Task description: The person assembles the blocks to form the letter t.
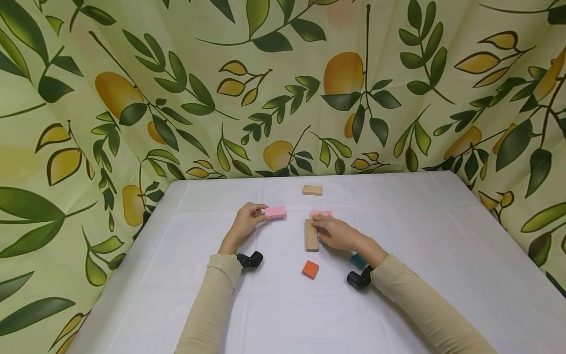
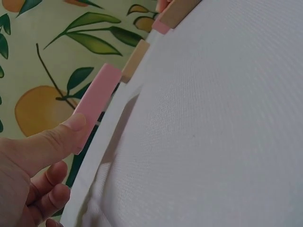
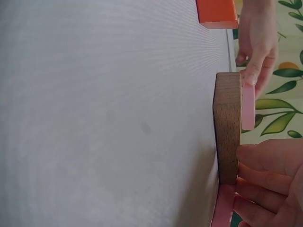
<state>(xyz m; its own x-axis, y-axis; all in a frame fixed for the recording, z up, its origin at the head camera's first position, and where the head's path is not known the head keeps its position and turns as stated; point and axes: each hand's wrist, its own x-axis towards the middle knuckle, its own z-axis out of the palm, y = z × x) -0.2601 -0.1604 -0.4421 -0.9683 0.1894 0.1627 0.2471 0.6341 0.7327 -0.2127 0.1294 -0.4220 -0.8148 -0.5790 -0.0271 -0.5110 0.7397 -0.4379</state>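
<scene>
My left hand pinches one end of a pink block, its thumb flat on the broad face in the left wrist view. A shadow on the cloth lies beside this block. My right hand touches the upper edge of a long wooden block with its thumb and fingertips. That wooden block lies lengthwise, its far end against a second pink block, set crosswise and partly hidden by the fingers. In the right wrist view, the right hand's other fingers reach where wood and pink meet.
A smaller wooden block lies toward the back of the white table. An orange block sits nearer the front, and a teal block is partly under the right wrist. A leaf-and-fruit patterned curtain hangs behind.
</scene>
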